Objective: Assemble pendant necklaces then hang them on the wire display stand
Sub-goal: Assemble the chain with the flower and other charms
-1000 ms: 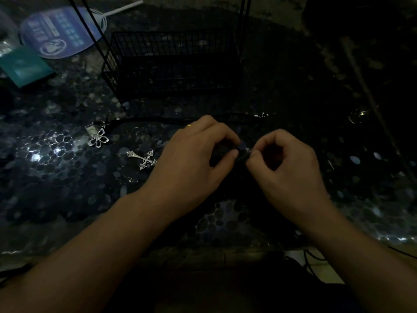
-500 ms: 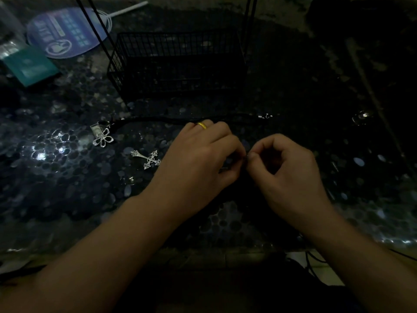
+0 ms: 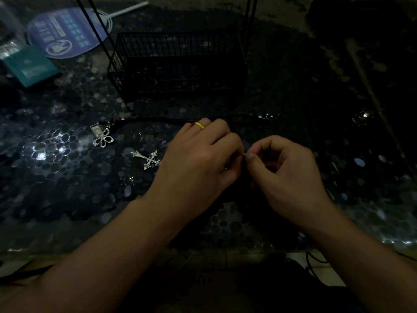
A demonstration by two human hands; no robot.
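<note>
The left hand and right hand are together pinching a tiny silver metal fitting above the dark pebble-patterned table, right of the silver cross pendant.

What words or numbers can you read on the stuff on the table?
Round blue fan: it has white print, small squares and a round logo, all too blurred to read.
Teal packet: a pale mark, too blurred to read.
Flower pendant, cross pendant, wire basket: no writing shows.
So nothing can be read here.
</note>
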